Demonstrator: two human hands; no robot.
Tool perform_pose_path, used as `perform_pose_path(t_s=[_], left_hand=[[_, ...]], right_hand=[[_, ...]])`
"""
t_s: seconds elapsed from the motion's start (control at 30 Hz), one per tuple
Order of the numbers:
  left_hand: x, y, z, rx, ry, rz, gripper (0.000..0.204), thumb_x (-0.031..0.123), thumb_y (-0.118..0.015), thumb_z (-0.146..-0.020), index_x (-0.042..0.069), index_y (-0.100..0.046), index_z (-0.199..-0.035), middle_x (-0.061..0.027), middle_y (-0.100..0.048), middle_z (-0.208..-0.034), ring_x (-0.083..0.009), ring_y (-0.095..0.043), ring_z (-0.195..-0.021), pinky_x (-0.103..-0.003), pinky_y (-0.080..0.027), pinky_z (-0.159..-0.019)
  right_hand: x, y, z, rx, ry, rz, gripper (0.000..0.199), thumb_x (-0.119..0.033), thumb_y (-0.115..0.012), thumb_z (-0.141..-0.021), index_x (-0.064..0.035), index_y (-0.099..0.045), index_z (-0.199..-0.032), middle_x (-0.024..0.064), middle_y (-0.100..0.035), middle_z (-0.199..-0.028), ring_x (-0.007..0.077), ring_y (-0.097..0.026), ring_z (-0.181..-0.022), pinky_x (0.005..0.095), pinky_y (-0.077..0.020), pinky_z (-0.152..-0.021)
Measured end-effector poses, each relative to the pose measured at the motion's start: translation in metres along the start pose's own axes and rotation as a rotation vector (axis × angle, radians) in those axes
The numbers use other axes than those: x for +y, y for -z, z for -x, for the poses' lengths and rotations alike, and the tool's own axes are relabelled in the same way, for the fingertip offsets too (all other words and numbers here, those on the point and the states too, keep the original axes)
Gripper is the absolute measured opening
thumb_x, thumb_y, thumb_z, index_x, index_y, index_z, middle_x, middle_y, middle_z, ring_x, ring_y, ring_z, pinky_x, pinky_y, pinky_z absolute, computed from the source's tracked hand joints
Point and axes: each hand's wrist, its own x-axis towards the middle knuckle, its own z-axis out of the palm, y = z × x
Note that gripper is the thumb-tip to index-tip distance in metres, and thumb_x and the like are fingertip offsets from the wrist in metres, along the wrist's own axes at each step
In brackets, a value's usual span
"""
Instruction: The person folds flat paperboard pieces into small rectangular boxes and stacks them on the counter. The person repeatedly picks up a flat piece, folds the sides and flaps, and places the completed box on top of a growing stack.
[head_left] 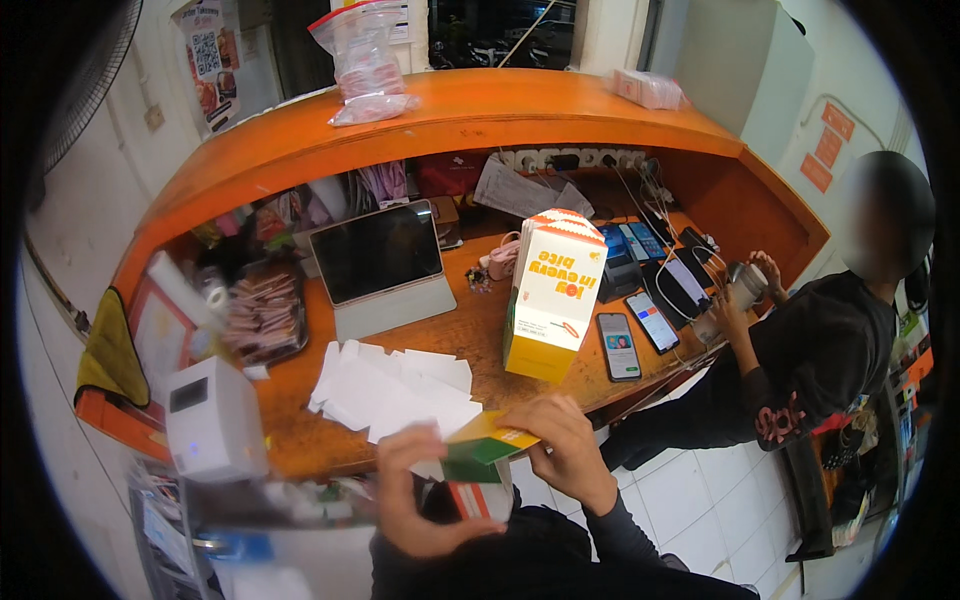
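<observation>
Close to my body, a small carton (476,468) with yellow, green and red-and-white panels is held between both hands. My left hand (418,505) is curled around its left side, thumb below and fingers above, slightly blurred. On the other side, my right hand (568,448) pinches the yellow top panel. Beyond the hands, white flat card pieces (395,388) lie overlapping on the orange counter (475,375). A tall white and yellow carton (556,295), seemingly several nested together, stands to their right. Part of the held carton is hidden behind my fingers.
A tablet (380,255) on a stand sits behind the card pieces. At left are a white printer (212,418) and a tray of packets (266,310). Several phones (618,346) and cables lie right. Another person (810,340) stands at right, holding a metallic container (742,288).
</observation>
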Motion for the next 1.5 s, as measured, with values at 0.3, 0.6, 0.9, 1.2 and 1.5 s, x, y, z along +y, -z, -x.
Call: perform_pose_path(t_s=[0.3,0.6,0.9,1.2,1.5], left_hand=[[-0.003,-0.012,-0.010,0.236,-0.187,-0.546,0.031,-0.009,-0.067,-0.074,0.004,-0.060,-0.100,-0.0148,-0.065,-0.093,-0.0316,-0.070,-0.085,-0.036,-0.056,-0.077],[-0.013,-0.017,-0.006,0.107,-0.419,-0.558,0.032,0.008,-0.081,-0.065,0.003,-0.072,-0.095,-0.0102,-0.065,-0.093,-0.0317,-0.071,-0.093,-0.038,-0.061,-0.076],[-0.004,-0.027,0.004,0.330,-0.094,-0.293,0.016,0.004,-0.070,-0.082,-0.005,-0.065,-0.094,-0.0144,-0.057,-0.089,-0.0436,-0.066,-0.100,-0.049,-0.055,-0.090],[-0.008,-0.025,0.001,0.298,0.056,-0.034,0.015,0.005,-0.068,-0.085,-0.008,-0.062,-0.088,-0.0119,-0.052,-0.084,-0.0231,-0.062,-0.085,-0.057,-0.048,-0.099],[-0.004,-0.016,-0.002,0.120,0.012,-0.120,0.022,-0.004,-0.073,-0.074,-0.006,-0.068,-0.096,-0.0215,-0.068,-0.096,-0.0365,-0.066,-0.106,-0.044,-0.053,-0.094]], right_hand=[[-0.038,-0.032,0.011,0.572,0.048,0.051,0.038,-0.006,-0.084,-0.064,-0.0090,-0.061,-0.094,0.0120,-0.060,-0.098,0.0274,-0.058,-0.084,0.0353,-0.0473,-0.075],[-0.043,-0.045,0.009,0.437,-0.191,-0.973,0.033,-0.003,-0.068,-0.087,0.0031,-0.051,-0.115,0.0141,-0.061,-0.109,0.0162,-0.061,-0.098,0.0275,-0.0486,-0.085],[-0.036,-0.041,0.008,0.281,-0.038,-0.458,0.023,0.003,-0.073,-0.070,0.0049,-0.072,-0.093,0.0183,-0.071,-0.095,0.0236,-0.070,-0.086,0.0275,-0.0520,-0.078],[-0.035,-0.037,0.009,0.156,-0.365,-0.949,0.023,0.005,-0.074,-0.080,0.0062,-0.070,-0.103,0.0161,-0.071,-0.104,0.0208,-0.069,-0.099,0.0314,-0.0528,-0.089],[-0.021,-0.034,0.004,0.202,-0.207,-0.710,0.027,0.000,-0.077,-0.077,-0.0006,-0.072,-0.103,0.0104,-0.073,-0.098,0.0184,-0.069,-0.089,0.0296,-0.0534,-0.079]])
